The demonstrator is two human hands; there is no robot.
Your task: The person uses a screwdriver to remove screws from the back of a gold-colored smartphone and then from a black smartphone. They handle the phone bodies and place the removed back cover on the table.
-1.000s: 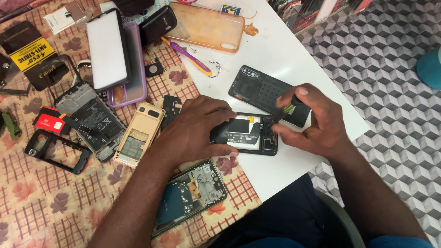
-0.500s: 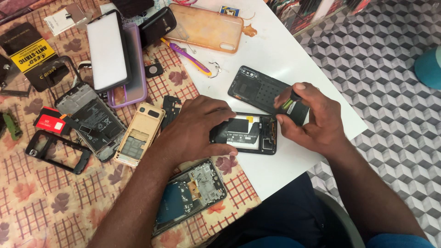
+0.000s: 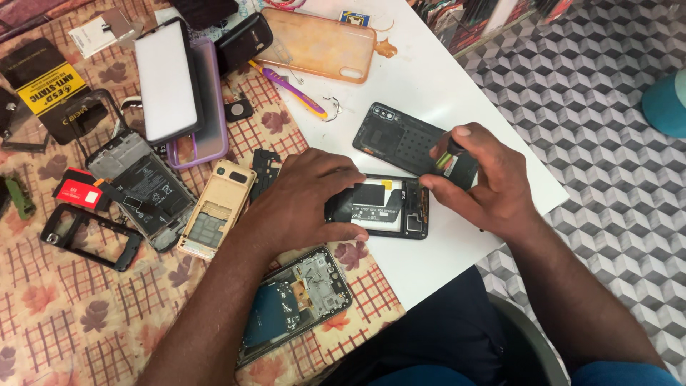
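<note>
A white tabletop sits under the hands, and to their left a beige cloth with a checked leaf pattern covers it. To the right the floor is tiled in grey, black and white cubes. Below the hands a dark chair edge shows. Light is soft and even.

A single head-worn camera looks steeply down from above the seated person's lap, close over the white desk. It faces away from the person's body, across the near desk edge. The desk's right corner and checkered floor fill the right side.
</note>
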